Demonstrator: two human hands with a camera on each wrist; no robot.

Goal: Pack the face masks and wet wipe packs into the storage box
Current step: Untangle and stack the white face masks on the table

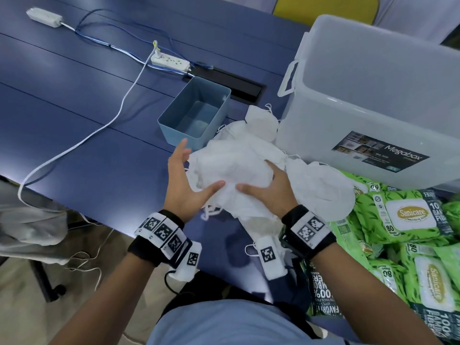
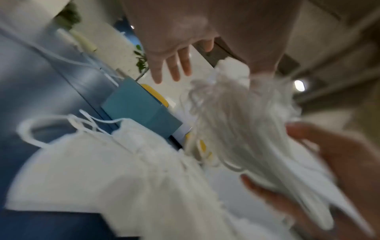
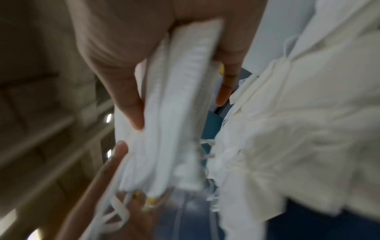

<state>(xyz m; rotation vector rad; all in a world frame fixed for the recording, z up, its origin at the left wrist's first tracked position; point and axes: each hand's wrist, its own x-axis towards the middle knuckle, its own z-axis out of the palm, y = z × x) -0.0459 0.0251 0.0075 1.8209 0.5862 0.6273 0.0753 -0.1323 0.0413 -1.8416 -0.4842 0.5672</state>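
Right hand (image 1: 267, 192): grip clamps a stack of white face masks (image 1: 231, 163), thumb on top.
Left hand (image 1: 185, 181): fingers spread, touching the stack's edge.
Storage box (image 1: 368, 95): far right corner of worktop (image 1: 74, 115).

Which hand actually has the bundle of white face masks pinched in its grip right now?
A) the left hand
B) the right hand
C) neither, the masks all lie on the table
B: the right hand pinches the mask bundle between thumb and fingers, while the left hand is spread open beside it.
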